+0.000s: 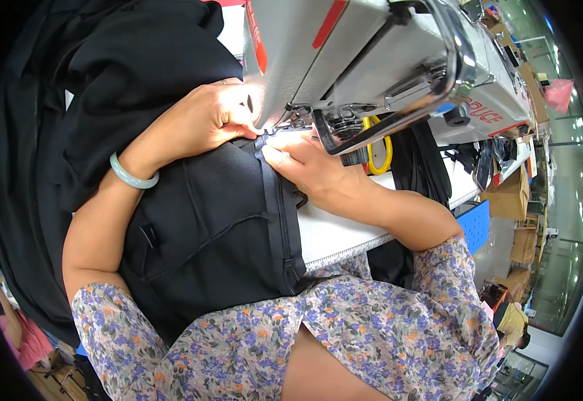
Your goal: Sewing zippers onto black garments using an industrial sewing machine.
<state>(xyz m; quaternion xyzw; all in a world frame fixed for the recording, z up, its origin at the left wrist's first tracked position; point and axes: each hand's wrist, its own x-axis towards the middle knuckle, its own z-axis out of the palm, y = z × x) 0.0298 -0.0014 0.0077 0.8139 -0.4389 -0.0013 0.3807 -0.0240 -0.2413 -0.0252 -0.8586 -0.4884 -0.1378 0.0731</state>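
Note:
A white sewing machine (285, 60) with red stripes fills the upper middle, its presser area lit. Black fabric (211, 207) lies under it, with a zipper (280, 214) running down its right edge. My left hand (201, 120), a pale bangle on the wrist, pinches the fabric just left of the presser foot. My right hand (315, 170) grips the zipper's upper end just right of and below the foot, fingertips pressed together. Right behind that hand sit yellow scissor handles (386, 155), partly hidden by the machine.
More black cloth (131, 60) is heaped at the left. The white tabletop (331, 234) has a ruler edge. Black strips (418, 160), a blue perforated panel (472, 227) and cardboard boxes (505, 194) are at the right. Co-workers (21, 337) (512, 324) appear at both rims.

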